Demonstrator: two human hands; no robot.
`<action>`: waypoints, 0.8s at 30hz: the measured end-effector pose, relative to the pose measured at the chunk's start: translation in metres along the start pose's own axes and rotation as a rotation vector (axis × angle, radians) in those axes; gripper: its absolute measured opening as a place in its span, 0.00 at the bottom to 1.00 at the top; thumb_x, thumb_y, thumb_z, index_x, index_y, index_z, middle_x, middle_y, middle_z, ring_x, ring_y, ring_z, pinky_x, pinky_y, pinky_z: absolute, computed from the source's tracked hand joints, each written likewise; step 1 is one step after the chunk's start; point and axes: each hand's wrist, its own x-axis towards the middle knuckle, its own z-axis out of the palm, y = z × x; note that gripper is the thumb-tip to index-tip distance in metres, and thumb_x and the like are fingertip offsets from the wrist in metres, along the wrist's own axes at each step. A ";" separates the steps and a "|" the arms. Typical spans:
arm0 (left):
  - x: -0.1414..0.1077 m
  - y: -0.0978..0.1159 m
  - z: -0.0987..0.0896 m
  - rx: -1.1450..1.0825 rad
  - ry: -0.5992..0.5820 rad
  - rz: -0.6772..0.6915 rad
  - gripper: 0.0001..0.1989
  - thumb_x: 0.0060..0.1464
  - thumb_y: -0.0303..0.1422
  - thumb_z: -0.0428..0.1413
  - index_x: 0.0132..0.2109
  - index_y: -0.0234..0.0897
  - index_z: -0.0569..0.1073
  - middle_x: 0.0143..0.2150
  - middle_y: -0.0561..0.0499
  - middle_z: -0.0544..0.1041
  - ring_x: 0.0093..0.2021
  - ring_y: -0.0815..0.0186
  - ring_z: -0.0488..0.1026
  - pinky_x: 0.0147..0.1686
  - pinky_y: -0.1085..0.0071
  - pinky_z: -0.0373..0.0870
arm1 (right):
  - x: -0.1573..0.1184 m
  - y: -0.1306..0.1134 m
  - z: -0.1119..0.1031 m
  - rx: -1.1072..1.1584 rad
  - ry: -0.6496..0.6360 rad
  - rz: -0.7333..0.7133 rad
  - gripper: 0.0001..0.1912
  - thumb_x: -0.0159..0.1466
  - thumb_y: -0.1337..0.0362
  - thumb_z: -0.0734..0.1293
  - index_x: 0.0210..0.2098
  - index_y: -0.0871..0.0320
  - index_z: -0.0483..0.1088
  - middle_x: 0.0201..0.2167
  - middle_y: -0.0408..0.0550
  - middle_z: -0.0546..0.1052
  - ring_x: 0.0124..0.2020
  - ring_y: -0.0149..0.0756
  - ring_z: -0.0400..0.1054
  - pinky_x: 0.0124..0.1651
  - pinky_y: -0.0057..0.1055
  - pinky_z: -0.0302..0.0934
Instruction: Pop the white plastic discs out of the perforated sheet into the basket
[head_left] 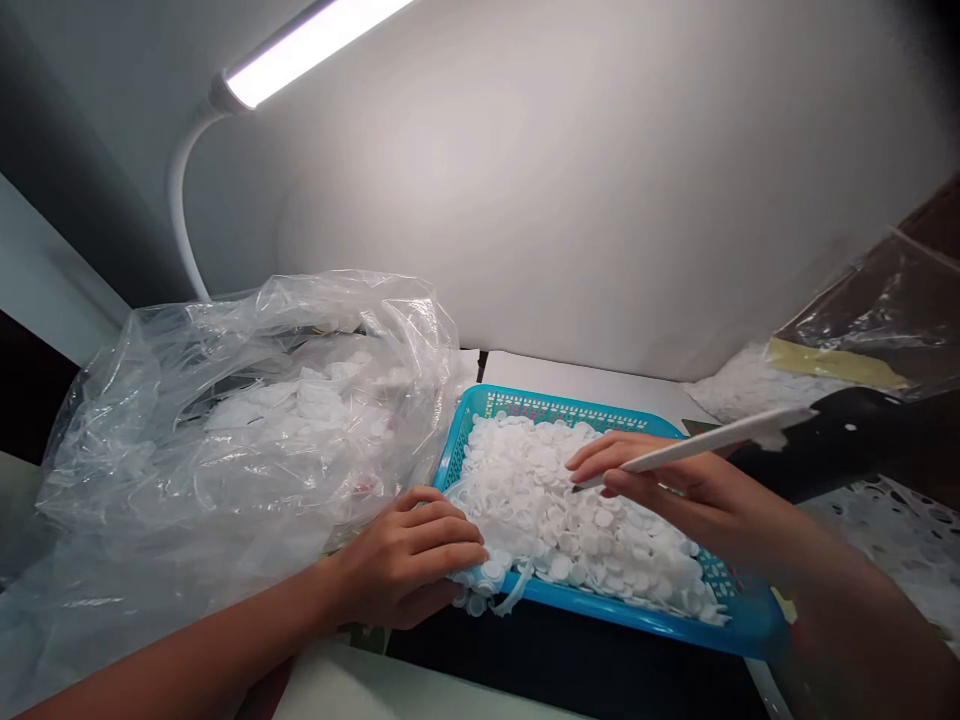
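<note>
Hundreds of white plastic discs [570, 510] filled a blue basket [480, 405] at twelve o'clock; the right hand's [675, 490] fingers clamped a white pen [712, 437], its tip toward nine o'clock just over them, while the left hand's [405, 560] fingers lay together against the pile

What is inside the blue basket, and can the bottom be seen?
The basket holds a heap of white discs. They cover the bottom, so it cannot be seen.

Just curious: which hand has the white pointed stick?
The right hand grips the white stick above the white discs; the left hand holds no stick, resting against the blue basket's near corner.
</note>
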 end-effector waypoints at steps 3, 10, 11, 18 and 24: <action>-0.001 0.000 0.000 0.005 0.005 0.002 0.15 0.53 0.22 0.51 0.48 0.34 0.70 0.39 0.49 0.80 0.39 0.63 0.74 0.45 0.65 0.63 | 0.004 -0.015 0.025 0.023 0.008 -0.035 0.13 0.69 0.58 0.59 0.46 0.50 0.73 0.44 0.46 0.74 0.44 0.36 0.69 0.42 0.31 0.67; -0.002 0.001 0.001 0.025 0.036 0.019 0.15 0.54 0.22 0.51 0.49 0.35 0.69 0.39 0.49 0.81 0.39 0.63 0.75 0.45 0.65 0.63 | 0.020 -0.015 0.066 0.015 -0.063 -0.044 0.13 0.69 0.58 0.59 0.44 0.48 0.75 0.39 0.41 0.78 0.39 0.31 0.71 0.41 0.27 0.63; -0.002 0.001 0.001 0.028 0.036 0.017 0.15 0.54 0.22 0.51 0.49 0.35 0.69 0.38 0.50 0.81 0.39 0.63 0.75 0.45 0.65 0.63 | 0.022 -0.012 0.068 0.023 -0.050 -0.034 0.14 0.69 0.58 0.59 0.44 0.49 0.75 0.40 0.41 0.78 0.40 0.32 0.71 0.42 0.27 0.63; -0.001 0.001 0.001 0.023 0.031 0.023 0.14 0.55 0.23 0.51 0.49 0.34 0.70 0.37 0.49 0.81 0.39 0.63 0.75 0.45 0.65 0.63 | 0.025 -0.003 0.068 0.051 -0.035 -0.008 0.13 0.68 0.57 0.60 0.42 0.51 0.76 0.41 0.42 0.78 0.40 0.33 0.71 0.43 0.28 0.64; 0.000 0.001 0.000 0.020 0.041 0.025 0.12 0.57 0.24 0.51 0.48 0.35 0.70 0.38 0.50 0.81 0.39 0.64 0.75 0.45 0.66 0.64 | 0.023 -0.003 0.073 -0.037 -0.037 -0.068 0.14 0.70 0.59 0.57 0.43 0.52 0.75 0.41 0.42 0.79 0.41 0.33 0.72 0.44 0.27 0.63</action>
